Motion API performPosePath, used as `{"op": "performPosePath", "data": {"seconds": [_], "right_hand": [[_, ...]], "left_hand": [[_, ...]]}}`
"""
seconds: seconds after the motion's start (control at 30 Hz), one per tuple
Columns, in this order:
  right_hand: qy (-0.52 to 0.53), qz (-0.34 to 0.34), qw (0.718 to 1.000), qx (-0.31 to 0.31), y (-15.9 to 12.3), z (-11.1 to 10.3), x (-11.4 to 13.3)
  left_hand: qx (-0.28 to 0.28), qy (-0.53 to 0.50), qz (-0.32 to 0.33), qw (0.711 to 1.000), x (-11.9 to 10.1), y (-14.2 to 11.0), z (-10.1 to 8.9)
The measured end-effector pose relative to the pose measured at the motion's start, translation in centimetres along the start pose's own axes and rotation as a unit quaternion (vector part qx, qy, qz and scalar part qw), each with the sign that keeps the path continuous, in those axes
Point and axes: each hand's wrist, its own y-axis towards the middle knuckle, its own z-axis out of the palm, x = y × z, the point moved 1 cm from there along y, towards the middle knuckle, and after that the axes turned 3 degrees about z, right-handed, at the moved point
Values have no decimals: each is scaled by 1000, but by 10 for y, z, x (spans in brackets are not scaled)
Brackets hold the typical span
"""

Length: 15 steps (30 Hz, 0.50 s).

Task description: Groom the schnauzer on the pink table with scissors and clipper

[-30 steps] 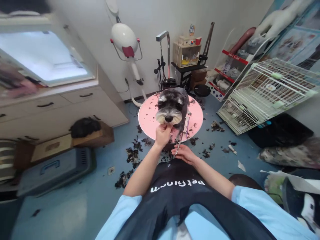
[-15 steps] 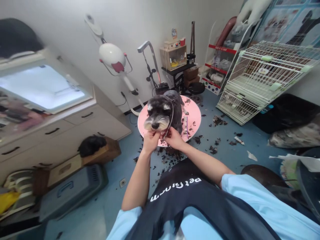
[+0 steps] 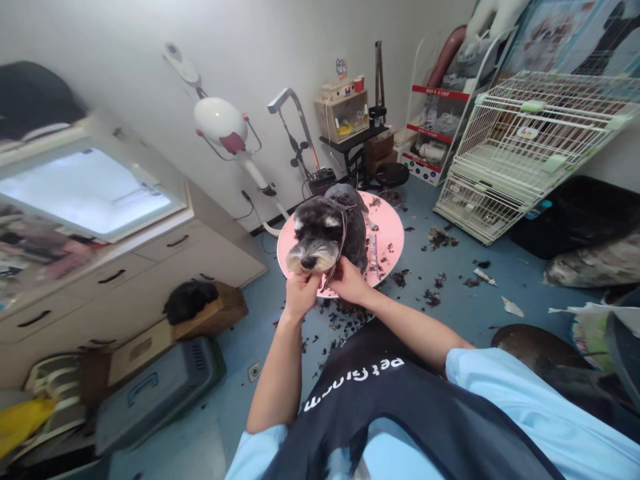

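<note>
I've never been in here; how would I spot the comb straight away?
Find the round pink table with the grey dog on it. Just right of the dog's body, on the tabletop, lies the comb. Its straight purple edge sets it apart from the ragged dark hair clumps scattered over the table.

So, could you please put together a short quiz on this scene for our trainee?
1. What colour is the round table top under the dog?
a) blue
b) pink
c) black

2. True or false: the left hand rests on the dog's back.

3. Fill in the blank: A ____ with a purple edge lies on the table top, beside the dog.

Key:
1. b, pink.
2. False; it is under the dog's chin.
3. comb.
</note>
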Motion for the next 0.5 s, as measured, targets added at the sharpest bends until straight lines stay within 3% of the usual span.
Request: {"op": "performPosePath", "data": {"seconds": [0.5], "right_hand": [[42, 15, 998, 43, 10, -6, -12]], "left_hand": [[-1, 9, -25, 1000, 6, -4, -10]]}}
